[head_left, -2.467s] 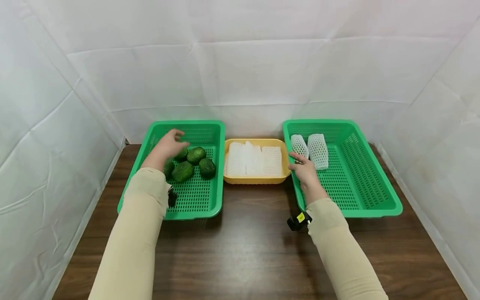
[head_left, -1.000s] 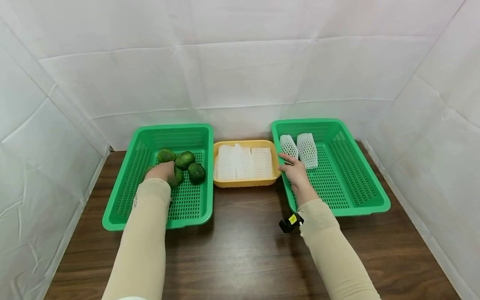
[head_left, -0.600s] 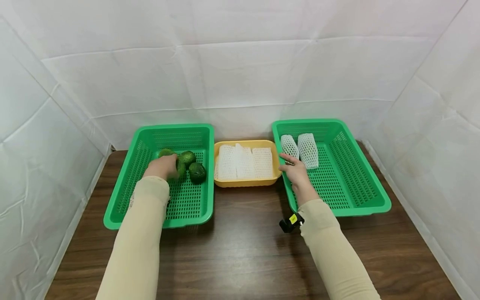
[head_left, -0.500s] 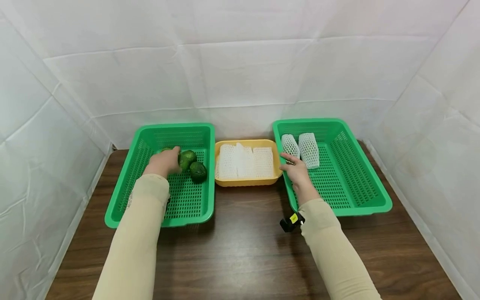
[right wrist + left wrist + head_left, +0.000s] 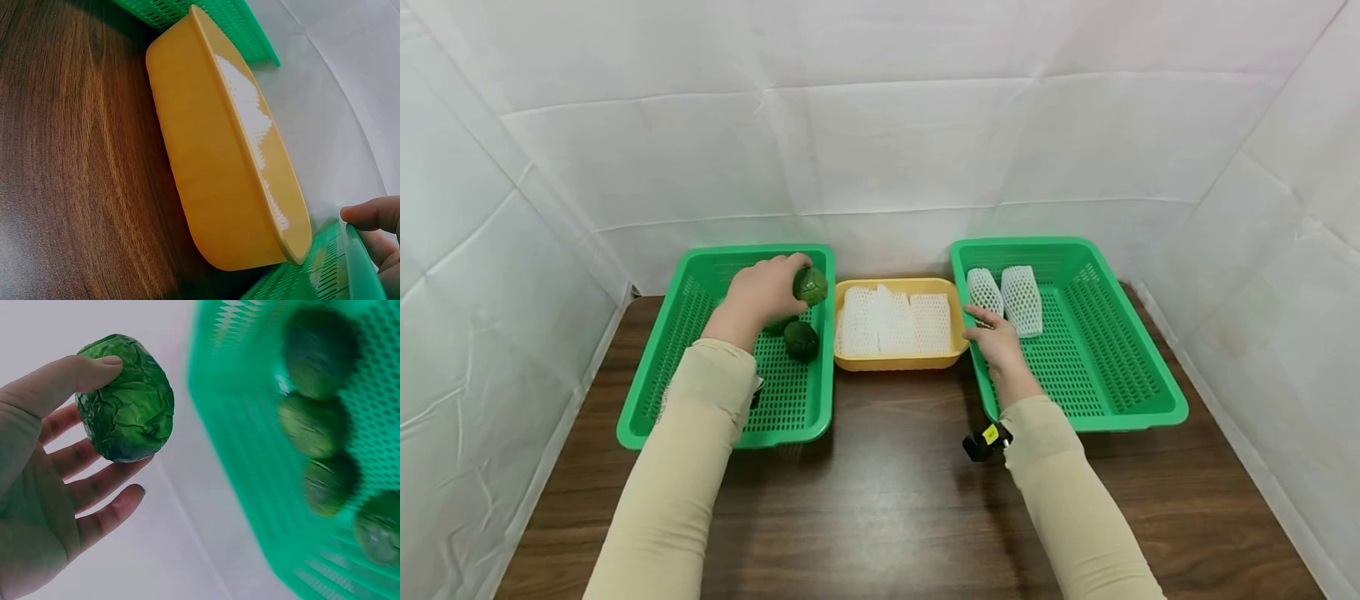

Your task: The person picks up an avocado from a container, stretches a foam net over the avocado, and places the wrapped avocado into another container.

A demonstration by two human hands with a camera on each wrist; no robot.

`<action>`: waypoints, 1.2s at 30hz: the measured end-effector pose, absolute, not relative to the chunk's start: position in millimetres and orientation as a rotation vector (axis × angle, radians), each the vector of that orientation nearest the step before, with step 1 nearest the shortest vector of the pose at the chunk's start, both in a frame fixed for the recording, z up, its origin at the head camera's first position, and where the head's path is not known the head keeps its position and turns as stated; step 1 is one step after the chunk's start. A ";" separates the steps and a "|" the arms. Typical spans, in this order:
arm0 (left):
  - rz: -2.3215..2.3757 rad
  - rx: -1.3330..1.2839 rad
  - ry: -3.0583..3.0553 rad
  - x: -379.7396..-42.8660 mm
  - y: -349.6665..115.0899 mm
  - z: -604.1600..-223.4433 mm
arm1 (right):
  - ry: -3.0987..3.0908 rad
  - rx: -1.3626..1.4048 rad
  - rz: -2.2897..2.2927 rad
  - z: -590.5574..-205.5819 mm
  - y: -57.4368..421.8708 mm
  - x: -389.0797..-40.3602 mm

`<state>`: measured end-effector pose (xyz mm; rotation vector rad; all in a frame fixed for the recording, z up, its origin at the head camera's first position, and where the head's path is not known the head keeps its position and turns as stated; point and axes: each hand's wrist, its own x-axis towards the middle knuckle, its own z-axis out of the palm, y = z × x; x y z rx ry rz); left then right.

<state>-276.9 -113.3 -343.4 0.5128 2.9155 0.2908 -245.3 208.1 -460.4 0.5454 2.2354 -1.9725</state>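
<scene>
My left hand (image 5: 760, 296) holds a dark green, wrinkled avocado (image 5: 811, 286) above the right side of the left green basket (image 5: 829, 392). In the left wrist view, thumb and fingertips pinch this avocado (image 5: 134, 400) from opposite sides. Several more avocados (image 5: 315, 422) lie in the basket below; in the head view the hand covers most of them, leaving one dark avocado (image 5: 801, 340) plain to see. My right hand (image 5: 1002, 343) rests at the left rim of the right green basket (image 5: 1090, 367), fingers loosely extended and nothing held. Its thumb (image 5: 369, 212) shows beside the rim.
Between the baskets stands a yellow tray (image 5: 901, 364) with white foam net sleeves (image 5: 891, 321) in it. Two sleeved, pale-netted pieces (image 5: 1022, 300) lie at the back left of the right basket. White sheeting (image 5: 895, 150) encloses the brown wooden table (image 5: 880, 483) on three sides.
My left hand has reached down among the avocados, taken hold of one and lifted it up and to the right. The right hand stays at the basket rim.
</scene>
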 end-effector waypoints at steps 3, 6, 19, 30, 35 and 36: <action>0.297 0.557 2.917 -271.9 -101.7 -334.6 | 2.233 0.550 -1.973 -460.6 208.2 -246.3; 0.351 0.594 2.891 -267.1 -91.6 -328.5 | 2.225 0.551 -1.976 -460.3 208.2 -247.1; 0.670 0.745 2.771 -253.7 -53.4 -333.7 | 2.227 0.554 -1.991 -458.7 207.5 -247.4; 0.735 0.801 2.783 -250.1 -37.6 -344.4 | 2.227 0.560 -1.994 -458.7 206.8 -247.8; 0.735 0.835 2.795 -246.6 -30.9 -348.2 | 2.224 0.555 -2.007 -458.3 206.1 -247.4; 0.738 0.841 2.796 -245.8 -29.7 -348.8 | 2.224 0.555 -2.007 -458.4 206.1 -247.4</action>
